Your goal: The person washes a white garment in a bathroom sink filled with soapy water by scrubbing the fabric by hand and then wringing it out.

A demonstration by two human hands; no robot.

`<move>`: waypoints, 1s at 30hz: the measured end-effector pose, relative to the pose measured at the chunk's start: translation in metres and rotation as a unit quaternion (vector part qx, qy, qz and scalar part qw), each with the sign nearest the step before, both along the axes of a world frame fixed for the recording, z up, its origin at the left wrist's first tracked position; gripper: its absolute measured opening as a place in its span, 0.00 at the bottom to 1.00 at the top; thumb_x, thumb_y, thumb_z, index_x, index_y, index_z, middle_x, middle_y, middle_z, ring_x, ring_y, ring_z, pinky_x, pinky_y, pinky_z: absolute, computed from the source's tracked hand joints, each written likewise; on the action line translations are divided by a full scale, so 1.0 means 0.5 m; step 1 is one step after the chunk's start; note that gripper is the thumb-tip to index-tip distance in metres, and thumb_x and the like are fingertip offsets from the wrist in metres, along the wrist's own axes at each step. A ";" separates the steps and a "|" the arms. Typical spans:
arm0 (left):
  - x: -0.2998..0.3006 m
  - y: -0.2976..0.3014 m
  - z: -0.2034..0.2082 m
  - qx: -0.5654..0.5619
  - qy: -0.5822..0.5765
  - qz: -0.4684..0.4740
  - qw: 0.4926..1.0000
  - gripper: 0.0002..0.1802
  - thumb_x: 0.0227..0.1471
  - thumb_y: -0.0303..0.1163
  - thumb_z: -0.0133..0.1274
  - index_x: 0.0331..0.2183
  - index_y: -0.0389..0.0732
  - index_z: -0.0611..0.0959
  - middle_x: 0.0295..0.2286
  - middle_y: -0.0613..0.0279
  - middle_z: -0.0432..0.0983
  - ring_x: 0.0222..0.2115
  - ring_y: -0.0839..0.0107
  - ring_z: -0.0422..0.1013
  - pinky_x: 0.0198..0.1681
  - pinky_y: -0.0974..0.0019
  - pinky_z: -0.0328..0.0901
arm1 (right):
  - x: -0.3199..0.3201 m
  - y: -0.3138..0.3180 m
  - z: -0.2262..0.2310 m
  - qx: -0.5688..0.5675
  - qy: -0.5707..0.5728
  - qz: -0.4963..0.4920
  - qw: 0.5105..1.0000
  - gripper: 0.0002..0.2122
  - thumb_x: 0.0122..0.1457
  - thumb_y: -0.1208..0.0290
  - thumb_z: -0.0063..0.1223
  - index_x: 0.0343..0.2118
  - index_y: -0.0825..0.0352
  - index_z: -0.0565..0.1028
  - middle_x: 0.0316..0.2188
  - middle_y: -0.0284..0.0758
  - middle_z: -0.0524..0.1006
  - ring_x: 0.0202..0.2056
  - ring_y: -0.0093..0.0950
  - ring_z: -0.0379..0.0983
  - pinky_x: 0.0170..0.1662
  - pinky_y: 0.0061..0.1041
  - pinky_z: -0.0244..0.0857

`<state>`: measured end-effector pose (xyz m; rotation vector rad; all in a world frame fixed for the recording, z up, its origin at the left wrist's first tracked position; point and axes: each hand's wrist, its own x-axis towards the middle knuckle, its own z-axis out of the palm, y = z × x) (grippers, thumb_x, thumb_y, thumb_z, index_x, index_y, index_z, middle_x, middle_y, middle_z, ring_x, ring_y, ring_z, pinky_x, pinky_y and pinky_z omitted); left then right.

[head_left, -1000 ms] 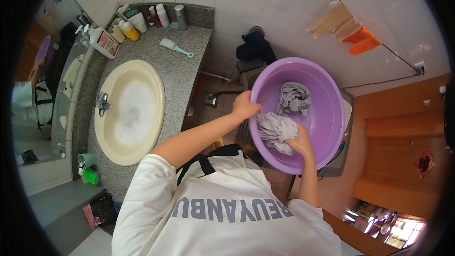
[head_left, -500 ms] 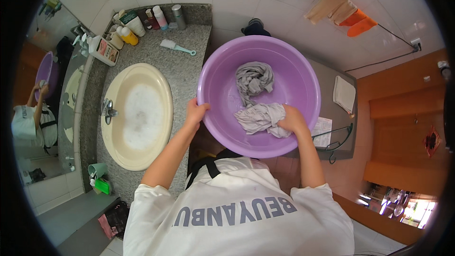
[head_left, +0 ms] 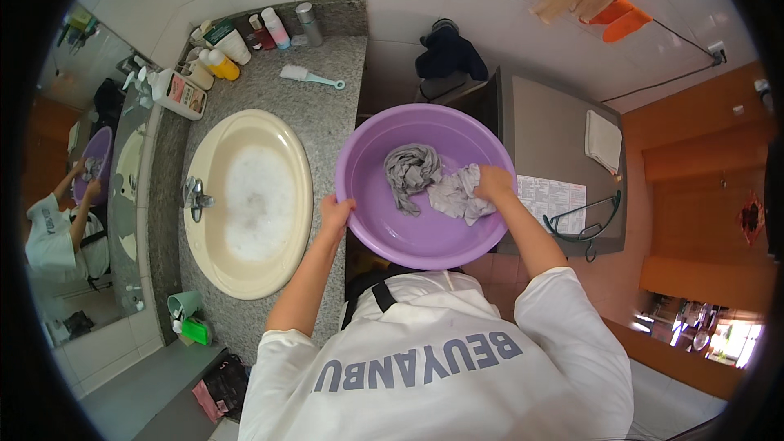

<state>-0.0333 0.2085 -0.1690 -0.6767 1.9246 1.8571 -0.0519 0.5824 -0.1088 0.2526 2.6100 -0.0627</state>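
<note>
A round purple basin is in front of my body, to the right of the counter. My left hand grips its left rim, thumb over the edge. Inside lie a twisted dark grey cloth and, touching it on the right, a crumpled light grey cloth. My right hand reaches over the right rim with its fingers closed on the light grey cloth; some fingertips are hidden.
Left, a cream sink with suds is set in a granite counter. A brush and several bottles stand behind it. On the right, a grey-topped surface carries a folded cloth, paper and green hanger. Dark fabric sits beyond the basin.
The basin has come nearer my body and looks smaller, with both hands still at it. More of the dark fabric and the grey-topped surface now shows. The cloths have shifted inside.
</note>
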 end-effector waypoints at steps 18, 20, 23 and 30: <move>-0.144 0.036 -0.056 -0.085 0.136 0.040 0.986 0.13 0.34 0.27 0.53 0.27 0.31 0.80 0.20 0.59 0.75 0.20 0.72 0.70 0.25 0.68 0.65 | -0.058 0.014 -0.074 0.003 0.125 0.019 0.992 0.24 0.38 0.70 0.61 0.43 0.65 0.68 0.36 0.42 0.72 0.35 0.40 0.74 0.37 0.35 0.70; -0.154 0.040 -0.066 -0.202 0.171 0.041 0.964 0.13 0.33 0.29 0.56 0.27 0.31 0.81 0.21 0.50 0.77 0.22 0.62 0.73 0.29 0.62 0.66 | -0.072 0.013 -0.077 0.003 0.121 0.013 0.993 0.25 0.38 0.71 0.60 0.43 0.65 0.68 0.38 0.42 0.72 0.35 0.40 0.74 0.37 0.34 0.70; -0.162 0.071 -0.058 -0.317 0.204 0.044 0.925 0.14 0.35 0.31 0.59 0.27 0.32 0.81 0.22 0.45 0.76 0.25 0.53 0.74 0.31 0.56 0.66 | -0.083 0.023 -0.084 -0.006 0.120 0.001 0.993 0.26 0.38 0.71 0.61 0.44 0.66 0.67 0.38 0.43 0.72 0.35 0.40 0.74 0.37 0.34 0.70; -0.162 0.088 -0.045 -0.439 0.194 0.026 0.877 0.18 0.34 0.38 0.62 0.28 0.35 0.81 0.24 0.45 0.76 0.26 0.48 0.72 0.31 0.53 0.65 | -0.103 0.032 -0.106 -0.018 0.124 0.005 0.992 0.27 0.37 0.71 0.62 0.44 0.63 0.67 0.36 0.43 0.71 0.35 0.42 0.74 0.37 0.37 0.69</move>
